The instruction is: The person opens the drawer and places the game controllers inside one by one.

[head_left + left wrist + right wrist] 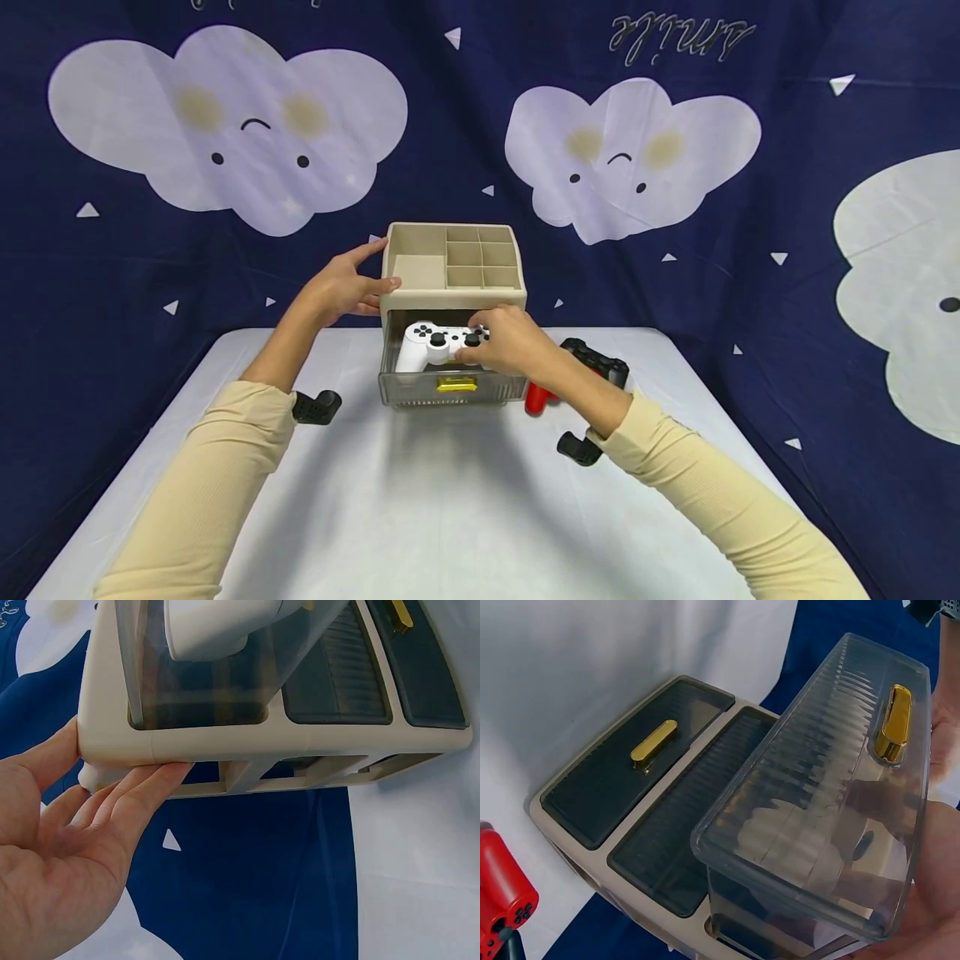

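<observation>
A cream desktop organizer (453, 297) with divided top compartments stands at the back of the table, its clear upper drawer (405, 387) pulled out. Inside the drawer lies a white game controller (420, 354). My right hand (513, 340) reaches in and grips the right part of that controller between thumb and fingers, covering it. In the right wrist view, the controller and fingers show blurred through the clear plastic. My left hand (337, 287) rests against the organizer's left side, with the thumb over its top rim. The left wrist view shows its fingers (142, 795) fairly straight along the side.
Right of the organizer, partly behind my right forearm, lie a black game controller (596, 358) and a red one (536, 398). Two lower dark drawers with a gold handle (654, 742) are closed. A dark blue cloud-patterned curtain (450, 167) hangs behind the white table (450, 508).
</observation>
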Tool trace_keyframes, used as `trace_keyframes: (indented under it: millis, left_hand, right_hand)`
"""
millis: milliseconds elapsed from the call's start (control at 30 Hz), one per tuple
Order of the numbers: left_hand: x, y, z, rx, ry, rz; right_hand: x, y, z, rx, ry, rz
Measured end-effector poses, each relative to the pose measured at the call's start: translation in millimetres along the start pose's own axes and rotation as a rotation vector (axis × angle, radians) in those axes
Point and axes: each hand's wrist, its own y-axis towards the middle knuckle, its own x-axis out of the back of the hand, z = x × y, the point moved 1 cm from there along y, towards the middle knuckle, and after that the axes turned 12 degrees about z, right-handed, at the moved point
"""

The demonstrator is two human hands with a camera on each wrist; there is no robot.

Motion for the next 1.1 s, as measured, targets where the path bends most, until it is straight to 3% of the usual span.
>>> trace_keyframes:
  millis: [400,667,867,1100]
  left_hand:
    - [-1.9,1.0,2.2,0.007,-0.016,-0.001]
    - [-1.9,-1.2,0.0,0.005,-0.006,-0.001]
    - [-0.6,-0.5,-0.2,0.010,-0.002,-0.003]
    - [-0.8,0.5,0.6,0.008,-0.012,-0.004]
  right_hand:
    - [-0.4,-3.4,-0.2,0.000,0.006,-0.004]
    - [11.6,-12.1,4.8,0.085,0.066,-0.121]
    - [18.4,-24.9,13.9,0.121,0.264,-0.150]
    - [21.9,-43.4,22.9,0.096,0.568,0.053]
